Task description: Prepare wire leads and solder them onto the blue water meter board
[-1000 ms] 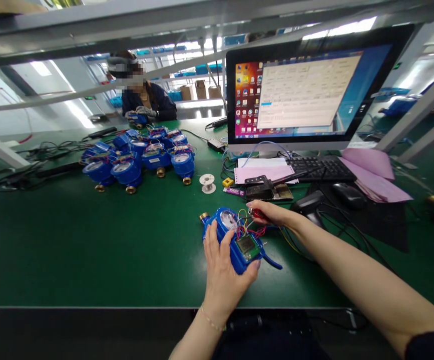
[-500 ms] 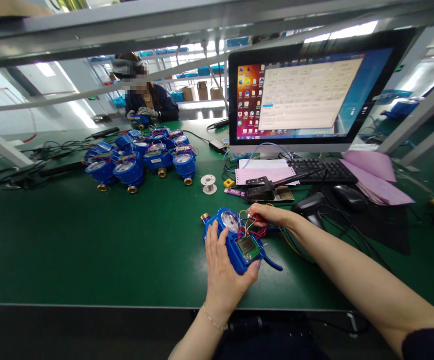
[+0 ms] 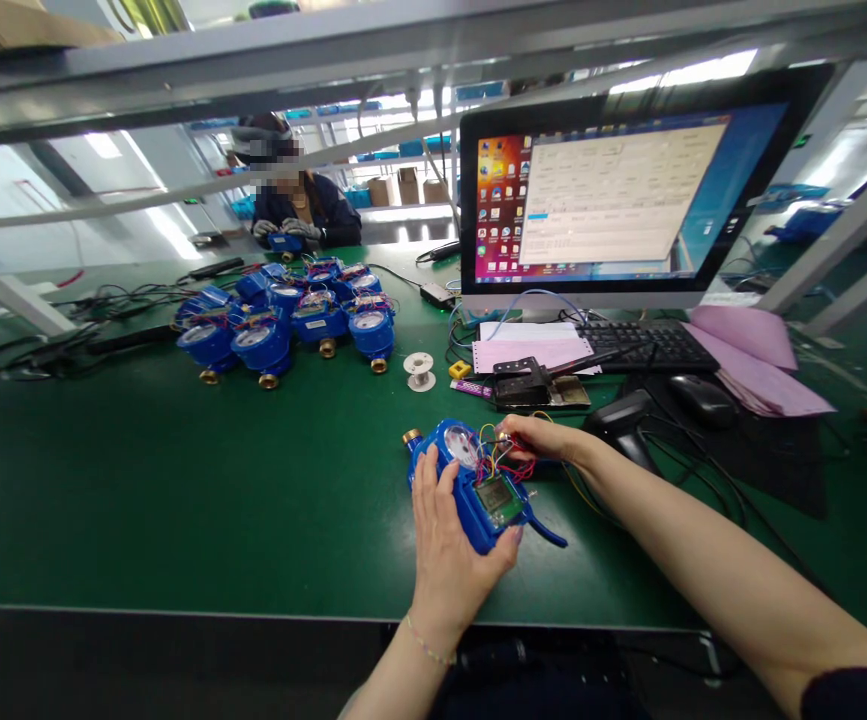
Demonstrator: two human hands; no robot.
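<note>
A blue water meter [image 3: 472, 542] with a round dial, a brass fitting and a small display on a green circuit board lies on the bench in front of me. My left hand [image 3: 444, 525] is wrapped round its near left side, fingers along the body and thumb at the lower corner. Beside the dial, my right hand [image 3: 534, 437] pinches thin coloured wires [image 3: 494, 462] that come out of the meter. Its fingertips partly hide what they grip. A blue cable [image 3: 549, 532] sticks out at the meter's lower right.
Several blue water meters [image 3: 262, 345] stand grouped at the back left. A white spool [image 3: 419, 372], a black fixture [image 3: 523, 385], a keyboard [image 3: 647, 345] and a monitor [image 3: 613, 200] lie beyond my hands. A barcode scanner [image 3: 623, 415] is at right. Across the bench sits a gloved co-worker [image 3: 320, 205].
The view has shifted slightly. Both my hands keep nearly the same hold on the meter and the wires.
</note>
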